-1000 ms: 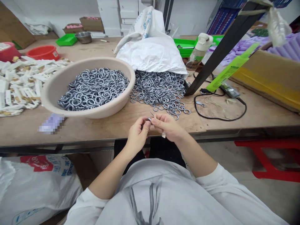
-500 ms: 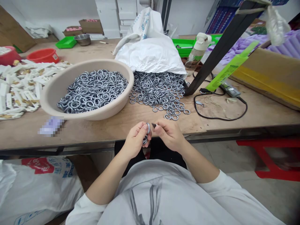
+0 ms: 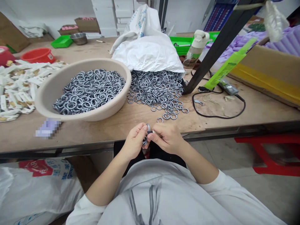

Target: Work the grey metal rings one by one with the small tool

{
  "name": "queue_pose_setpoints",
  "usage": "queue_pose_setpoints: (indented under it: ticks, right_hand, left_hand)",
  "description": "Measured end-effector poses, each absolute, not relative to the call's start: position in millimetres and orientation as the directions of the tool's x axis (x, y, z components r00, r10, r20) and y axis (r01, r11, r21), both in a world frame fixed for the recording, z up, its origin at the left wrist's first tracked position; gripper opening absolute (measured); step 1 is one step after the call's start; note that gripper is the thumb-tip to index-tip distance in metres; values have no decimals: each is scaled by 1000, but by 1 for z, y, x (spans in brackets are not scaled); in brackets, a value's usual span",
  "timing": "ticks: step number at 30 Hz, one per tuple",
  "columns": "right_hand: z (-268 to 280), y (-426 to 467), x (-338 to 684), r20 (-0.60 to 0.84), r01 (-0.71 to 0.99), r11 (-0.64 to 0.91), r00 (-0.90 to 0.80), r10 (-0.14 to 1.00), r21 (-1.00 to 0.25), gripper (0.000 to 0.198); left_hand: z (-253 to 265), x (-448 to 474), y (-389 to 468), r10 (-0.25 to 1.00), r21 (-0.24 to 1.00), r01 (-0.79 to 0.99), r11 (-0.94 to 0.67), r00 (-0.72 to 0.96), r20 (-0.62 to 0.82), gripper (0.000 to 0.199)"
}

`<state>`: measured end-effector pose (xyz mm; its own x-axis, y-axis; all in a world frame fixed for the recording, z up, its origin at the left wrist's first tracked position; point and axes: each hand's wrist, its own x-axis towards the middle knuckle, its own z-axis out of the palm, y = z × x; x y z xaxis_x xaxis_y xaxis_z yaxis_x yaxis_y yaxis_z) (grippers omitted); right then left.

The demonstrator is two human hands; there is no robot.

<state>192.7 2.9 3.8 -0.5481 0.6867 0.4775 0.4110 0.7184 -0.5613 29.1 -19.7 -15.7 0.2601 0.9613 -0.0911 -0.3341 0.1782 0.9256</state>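
Note:
My left hand [image 3: 134,142] is closed on several grey rings just in front of the table edge. One ring [image 3: 148,126] stands up between its thumb and forefinger, and others show below, partly hidden by the fingers. My right hand [image 3: 167,137] is closed around a small dark, flat piece [image 3: 149,132], whose tip meets or overlaps the held ring; I cannot tell which. Its other end is hidden in the fingers. A single loose ring [image 3: 160,120] lies on the table right behind my right hand. Farther back spreads a pile of grey rings [image 3: 154,90].
A beige basin [image 3: 39,100] full of rings stands left of the pile. The pile spills from a white sack [image 3: 150,54]. A dark slanted post [image 3: 206,59] and a black cable [image 3: 243,107] are on the right. White strips [image 3: 14,90] cover the far left.
My right hand has turned and brought the dark piece left to the ring in my left hand. A loose ring now shows behind the right hand. The view has shifted slightly.

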Motion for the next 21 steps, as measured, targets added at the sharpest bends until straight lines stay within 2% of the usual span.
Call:
queue_pose_setpoints:
  ticks: [2,5,8,11,14,16,17,19,21]
  right_hand:
    - [-1,12,195,427,457,656,-511,746,-600,56]
    - [-9,30,204,338,629,481,-342,877,-611,53]
    - [-13,40,211,273,820,348,-244,931,-454,36]
    - [-14,39,211,165,935,247,-210,964,-254,32]
    - [-15,37,206,121,946,246,-225,967,-211,24]
    - [-16,38,205,142,908,272,-238,961,-320,19]
    - [-16,38,205,145,854,289,-250,957,-432,20]
    - [-13,36,206,107,622,296,-323,940,-725,30]
    - [-8,33,205,40,310,201,-455,890,-929,42]
  left_hand:
    - [-14,29,-23,942,926,-320,200,324,-92,34]
    - [-11,26,-28,908,928,-296,225,408,-90,36]
    - [-7,21,-24,950,915,-350,199,298,-93,36]
    - [-4,15,-16,973,898,-390,206,178,-147,24]
    - [-3,13,-10,967,881,-400,254,130,-220,27]
    - [-4,14,-9,959,864,-416,282,109,-261,27]
    - [-5,15,-9,956,860,-418,293,103,-276,27]
    - [-8,18,-9,960,878,-389,278,90,-264,29]
    - [-12,22,-10,979,937,-284,205,79,-190,33]
